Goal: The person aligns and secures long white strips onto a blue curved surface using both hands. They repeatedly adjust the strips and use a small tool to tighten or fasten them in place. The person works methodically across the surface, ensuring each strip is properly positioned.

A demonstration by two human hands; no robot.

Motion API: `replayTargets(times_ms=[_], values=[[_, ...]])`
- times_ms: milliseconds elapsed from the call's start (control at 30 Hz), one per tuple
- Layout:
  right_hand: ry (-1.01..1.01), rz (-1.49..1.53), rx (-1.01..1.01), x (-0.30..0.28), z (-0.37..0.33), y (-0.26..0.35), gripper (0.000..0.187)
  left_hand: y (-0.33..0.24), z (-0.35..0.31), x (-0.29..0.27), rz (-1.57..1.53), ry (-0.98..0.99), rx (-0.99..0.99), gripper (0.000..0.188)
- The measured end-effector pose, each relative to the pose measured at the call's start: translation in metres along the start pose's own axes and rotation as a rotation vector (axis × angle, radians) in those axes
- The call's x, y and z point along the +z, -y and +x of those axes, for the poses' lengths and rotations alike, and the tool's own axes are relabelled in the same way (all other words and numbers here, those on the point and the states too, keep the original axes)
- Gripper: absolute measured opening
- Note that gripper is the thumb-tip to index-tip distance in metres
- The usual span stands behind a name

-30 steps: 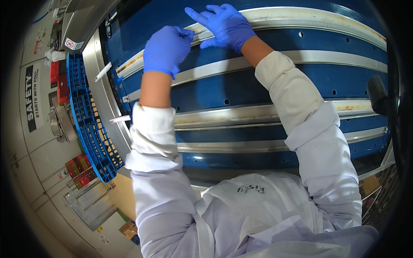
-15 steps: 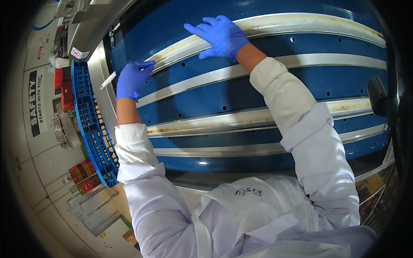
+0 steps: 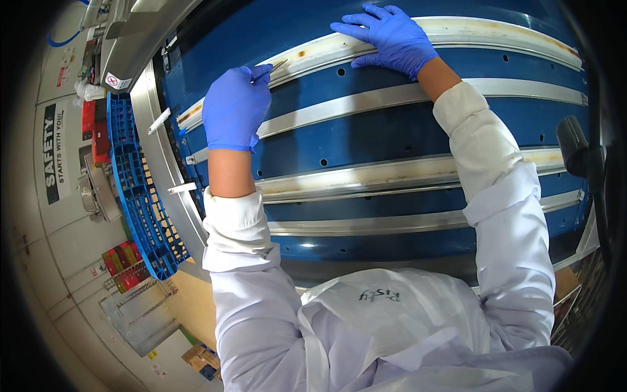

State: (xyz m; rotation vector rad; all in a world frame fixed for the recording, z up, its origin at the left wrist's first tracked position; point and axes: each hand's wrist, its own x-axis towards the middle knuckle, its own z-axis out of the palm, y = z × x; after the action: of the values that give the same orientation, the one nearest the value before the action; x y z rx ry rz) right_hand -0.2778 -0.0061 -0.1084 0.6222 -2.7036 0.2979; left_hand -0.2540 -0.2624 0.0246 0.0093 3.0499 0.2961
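Observation:
Both my hands wear blue gloves over the far metal strip (image 3: 457, 27), a pale rail with brownish stains lying across the blue surface. My left hand (image 3: 236, 108) is closed in a pinch at the strip's left part. A thin pointed tip (image 3: 279, 65) pokes out from its fingers onto the strip; the rest of that tool is hidden in the hand, so its kind does not show. My right hand (image 3: 390, 40) lies farther right with fingers spread, resting on the same strip. It holds nothing that I can see.
Nearer me, more metal strips (image 3: 366, 178) cross the blue perforated surface (image 3: 366, 127). White pegs (image 3: 159, 121) stick out along the left metal edge. A blue plastic pallet (image 3: 134, 176) stands left of it. A black knob-like part (image 3: 573, 140) is at the right.
Both hands have moved right along the far strip. The left hand has left the area near the strip's left end, and the thin tip now shows at its fingers.

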Motion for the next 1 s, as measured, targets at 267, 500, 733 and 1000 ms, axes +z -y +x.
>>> replayTargets(times_ms=[267,500,733,1000], values=[[0.005,-0.019,0.014,0.002,-0.001,-0.001,0.073,-0.009,0.007,0.004,0.019,0.001,0.068,0.021],[-0.023,-0.060,0.006,0.008,0.003,0.002,0.073,-0.014,0.019,0.012,0.196,0.045,0.043,0.023],[-0.174,-0.118,-0.122,-0.007,0.002,-0.001,0.055,-0.045,0.010,0.023,0.268,-0.004,0.060,0.025],[-0.036,-0.053,-0.054,-0.007,0.002,0.001,0.068,-0.019,0.027,0.015,0.139,0.087,0.077,0.022]])
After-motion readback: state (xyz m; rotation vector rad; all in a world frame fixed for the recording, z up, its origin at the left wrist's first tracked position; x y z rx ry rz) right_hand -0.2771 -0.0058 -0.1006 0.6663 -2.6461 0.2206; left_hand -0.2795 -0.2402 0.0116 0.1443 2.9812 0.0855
